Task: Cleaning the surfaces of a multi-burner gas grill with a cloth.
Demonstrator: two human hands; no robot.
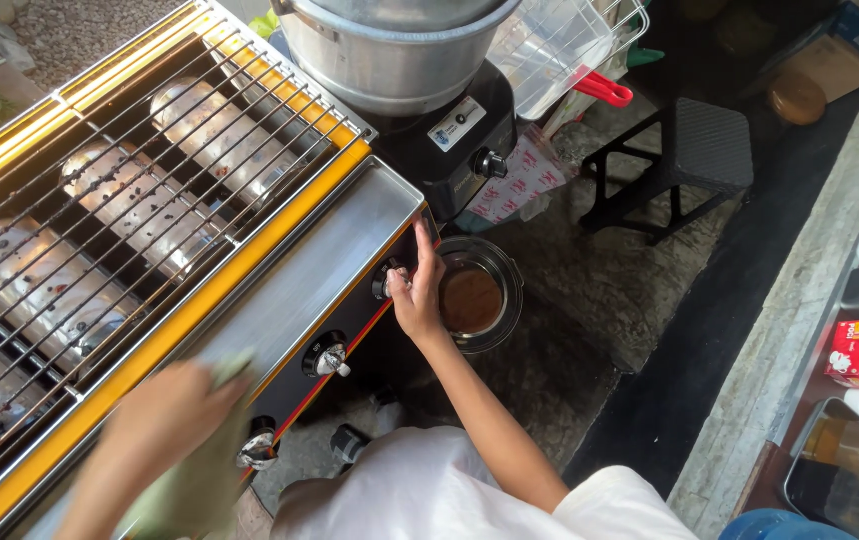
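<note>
Left hand (pixel 165 420): blurred, its grip clenched on a green cloth (pixel 195 480) pressed to the yellow front edge of the grill (pixel 280 215).
Grate (pixel 100 190): wire rack over shiny burner covers.
Middle knob (pixel 328 357): untouched, on the black front panel.
Right hand (pixel 418 290): fingers pinching the end knob (pixel 391 280) at the grill's corner.
Bowl (pixel 477 297): brown contents, on the floor just beside that hand.
Steel pot (pixel 390 45): on a black burner behind.
Stool (pixel 685 160): black, further right.

Bright daylight, motion-blurred lower-left corner.
</note>
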